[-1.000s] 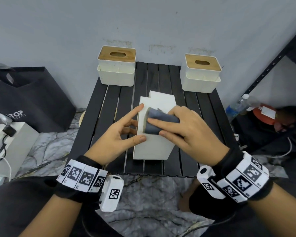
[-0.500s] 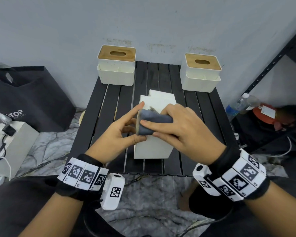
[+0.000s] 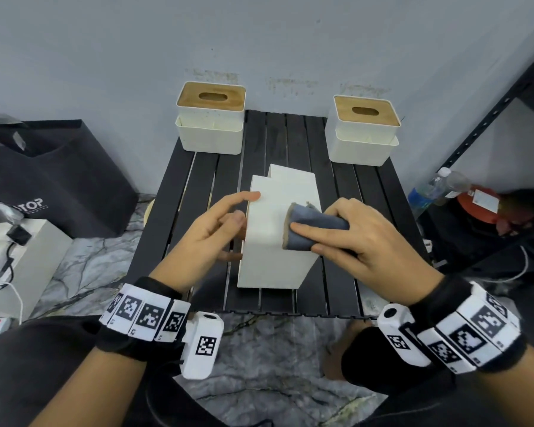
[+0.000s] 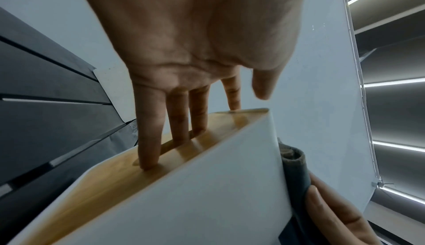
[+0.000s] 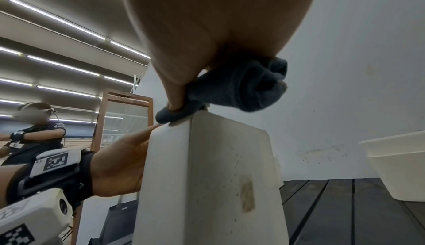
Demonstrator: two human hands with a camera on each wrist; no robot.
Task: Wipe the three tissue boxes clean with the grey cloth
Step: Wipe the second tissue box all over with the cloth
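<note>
Head view: the tipped tissue box (image 3: 275, 241) lies on its side mid-table (image 3: 179, 192); the right hand (image 3: 361, 241) clamps the grey cloth (image 3: 312, 232) on its upturned white face, the left hand (image 3: 210, 238) props the wooden lid with straight fingers (image 4: 149, 131). Best to keep that brace firm and wipe edge to edge; brownish specks dot one side (image 5: 239, 194)

matt white plastic box (image 3: 275, 241), wooden lid (image 4: 128, 174), soft grey cloth (image 3: 315, 231)

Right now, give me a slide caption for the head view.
Right hand wipes tipped tissue box with grey cloth; left hand steadies it.
</note>
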